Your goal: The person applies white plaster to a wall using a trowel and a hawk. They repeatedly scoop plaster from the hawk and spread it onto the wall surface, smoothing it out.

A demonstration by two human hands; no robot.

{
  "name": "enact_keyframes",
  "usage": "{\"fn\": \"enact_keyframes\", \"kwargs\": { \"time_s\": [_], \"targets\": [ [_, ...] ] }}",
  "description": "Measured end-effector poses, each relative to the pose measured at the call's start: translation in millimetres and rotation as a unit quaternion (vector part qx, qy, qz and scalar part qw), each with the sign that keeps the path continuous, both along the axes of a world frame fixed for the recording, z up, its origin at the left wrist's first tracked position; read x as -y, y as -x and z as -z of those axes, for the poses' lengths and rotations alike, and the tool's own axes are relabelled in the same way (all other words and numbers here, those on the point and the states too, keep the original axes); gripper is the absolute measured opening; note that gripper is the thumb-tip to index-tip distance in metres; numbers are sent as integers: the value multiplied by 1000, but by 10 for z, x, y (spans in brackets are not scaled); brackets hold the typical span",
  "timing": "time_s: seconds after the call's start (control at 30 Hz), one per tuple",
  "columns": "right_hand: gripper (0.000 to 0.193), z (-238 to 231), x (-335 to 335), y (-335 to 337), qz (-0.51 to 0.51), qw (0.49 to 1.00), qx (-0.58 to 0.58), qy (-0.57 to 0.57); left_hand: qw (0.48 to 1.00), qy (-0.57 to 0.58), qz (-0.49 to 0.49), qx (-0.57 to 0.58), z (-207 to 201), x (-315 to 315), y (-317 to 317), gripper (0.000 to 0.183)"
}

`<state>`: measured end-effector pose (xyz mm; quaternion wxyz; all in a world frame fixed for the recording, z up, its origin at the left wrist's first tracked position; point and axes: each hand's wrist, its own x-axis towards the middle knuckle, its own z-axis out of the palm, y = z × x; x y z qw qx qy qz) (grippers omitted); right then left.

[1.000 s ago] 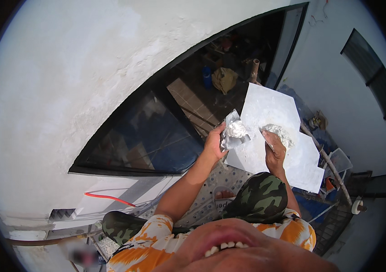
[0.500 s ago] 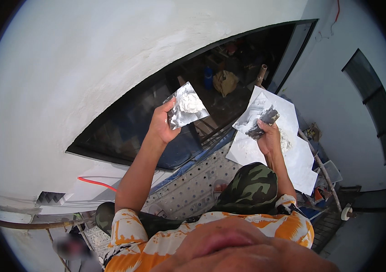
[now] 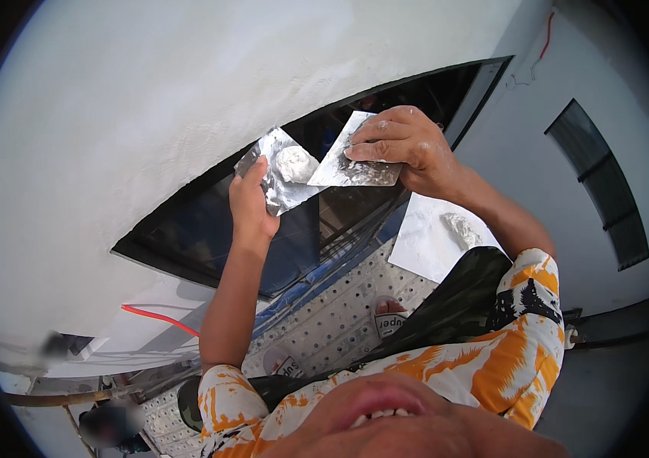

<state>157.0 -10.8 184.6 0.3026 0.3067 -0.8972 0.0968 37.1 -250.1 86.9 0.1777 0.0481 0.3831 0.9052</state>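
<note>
My left hand (image 3: pixel 249 202) is closed on a metal putty scraper (image 3: pixel 278 200), thumb on its upper face. A rounded lump of white putty (image 3: pixel 296 163) sits on that blade. In my right hand (image 3: pixel 416 149) is a second putty scraper (image 3: pixel 337 166), a flat blade smeared with white and dark residue. My right fingers press on its face, and its handle side is hidden by the hand. The near-left corner of this blade reaches the right side of the putty lump; whether it touches, I cannot tell.
A white board (image 3: pixel 420 237) with another putty heap (image 3: pixel 462 229) lies at my right, beside my knee. Underfoot is a perforated metal platform (image 3: pixel 339 305). Ahead stand a white wall (image 3: pixel 111 114) and a dark window (image 3: pixel 217 229). A red tube (image 3: pixel 158 317) sticks out at lower left.
My right hand has lifted its scraper from over the white board, up and left to the putty on the left scraper. My left hand has shifted slightly left.
</note>
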Motion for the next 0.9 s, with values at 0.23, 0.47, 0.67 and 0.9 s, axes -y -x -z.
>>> {"fn": "enact_keyframes", "kwargs": {
  "time_s": [0.23, 0.47, 0.67, 0.9],
  "targets": [
    [58, -8, 285, 110, 1, 1000, 14, 13, 999, -15, -44, 2, -18, 260, 63, 31],
    [44, 99, 429, 134, -5, 950, 150, 274, 997, -23, -61, 50, -37, 385, -44, 28],
    [55, 3, 681, 263, -70, 979, 123, -147, 998, 15, -63, 22, -111, 527, -173, 26],
    [48, -204, 744, 365, -85, 993, 77, -7, 998, 18, -50, 15, -59, 600, -126, 26]
  ]
}}
